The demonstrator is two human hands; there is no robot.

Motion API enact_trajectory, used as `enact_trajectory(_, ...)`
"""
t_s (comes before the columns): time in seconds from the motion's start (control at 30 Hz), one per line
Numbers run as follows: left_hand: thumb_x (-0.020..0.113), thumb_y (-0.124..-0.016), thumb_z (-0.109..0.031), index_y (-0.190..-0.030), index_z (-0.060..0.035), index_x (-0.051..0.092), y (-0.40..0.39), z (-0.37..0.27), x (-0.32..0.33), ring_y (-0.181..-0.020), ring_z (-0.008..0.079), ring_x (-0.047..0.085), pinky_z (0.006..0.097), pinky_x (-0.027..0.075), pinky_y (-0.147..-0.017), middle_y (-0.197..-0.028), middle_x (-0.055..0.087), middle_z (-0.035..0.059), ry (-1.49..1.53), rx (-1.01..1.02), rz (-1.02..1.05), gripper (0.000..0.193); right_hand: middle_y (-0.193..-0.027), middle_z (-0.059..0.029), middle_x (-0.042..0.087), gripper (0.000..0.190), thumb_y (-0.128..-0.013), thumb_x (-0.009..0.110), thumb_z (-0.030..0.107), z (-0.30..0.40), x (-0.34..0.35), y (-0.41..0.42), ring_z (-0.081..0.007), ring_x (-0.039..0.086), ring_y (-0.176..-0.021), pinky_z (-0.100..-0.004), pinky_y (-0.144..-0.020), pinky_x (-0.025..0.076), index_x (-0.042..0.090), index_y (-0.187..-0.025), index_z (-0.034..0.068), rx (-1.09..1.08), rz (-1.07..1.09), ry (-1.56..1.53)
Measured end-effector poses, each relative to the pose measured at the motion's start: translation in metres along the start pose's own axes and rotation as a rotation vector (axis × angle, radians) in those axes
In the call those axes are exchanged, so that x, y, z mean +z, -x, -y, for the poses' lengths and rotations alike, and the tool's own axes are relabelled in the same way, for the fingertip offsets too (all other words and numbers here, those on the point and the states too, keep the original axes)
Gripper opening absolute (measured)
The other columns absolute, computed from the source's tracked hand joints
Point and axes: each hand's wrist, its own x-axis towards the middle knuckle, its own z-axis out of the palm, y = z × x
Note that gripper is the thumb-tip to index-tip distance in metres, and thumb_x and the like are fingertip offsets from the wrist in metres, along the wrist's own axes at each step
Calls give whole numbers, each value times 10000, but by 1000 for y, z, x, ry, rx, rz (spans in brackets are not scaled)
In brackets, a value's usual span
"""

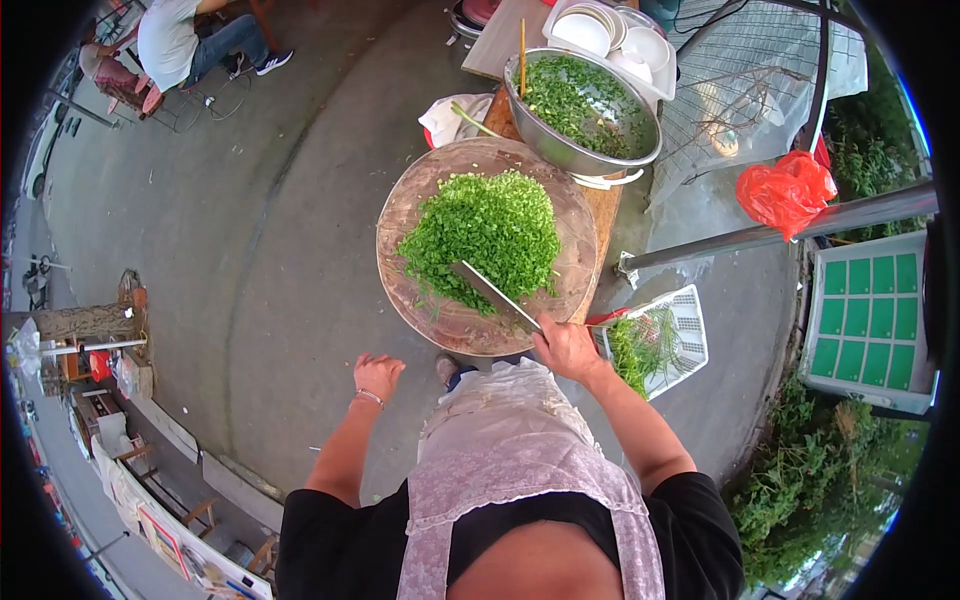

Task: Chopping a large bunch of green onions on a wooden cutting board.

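Observation:
My right hand (570, 347) grips the handle of a cleaver (493, 294). Its blade is seen nearly edge-on and reaches into the near side of a large heap of chopped green onions (487, 232). The heap sits on a thick round wooden chopping block (577, 262), with a few loose bits scattered around it. To the left of the block's near edge, my left hand (377, 376) hangs in the air with loosely curled fingers and holds nothing visible. A bracelet circles that wrist.
Beyond the block stands a steel basin (652, 146) of chopped greens with a wooden stick inside. White dishes fill a tub (551, 26) behind it. A white plastic basket (690, 330) of greens is at right, below a metal pole (697, 244). A person (169, 45) sits far left.

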Motion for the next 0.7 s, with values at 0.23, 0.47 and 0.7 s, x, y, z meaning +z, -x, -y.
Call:
enact_trajectory(0.23, 753, -820, -196, -1195, -16, 623, -156, -68, -157, -1016, 314, 632, 411, 508, -907, -1244, 559, 175, 246, -29, -718, 436, -644, -144, 640, 116, -859, 606, 134, -31, -8, -2, -349, 655, -597, -463, -529, 505, 523, -907, 68, -203, -44, -23)
enact_trajectory(0.47, 819, -693, -554, -1505, -45, 234, -361, -240, -193, -1378, 533, 235, 553, 551, -896, -1558, 183, 243, 1488, -240, 182, 1123, -722, -136, 672, 162, -862, 611, 200, -57, -17, -25, -358, 669, -643, -487, -557, 516, 540, -954, 87, -270, 21, -123)
enact_trajectory(0.7, 774, -756, -321, -1232, 21, 560, -415, -283, -246, -1107, 403, 600, 597, 571, -785, -1265, 566, 230, 1265, -444, -66, 624, -692, -128, 668, 126, -866, 617, 201, -111, 15, -19, -343, 661, -602, -459, -520, 521, 566, -897, 90, -321, 92, -93)
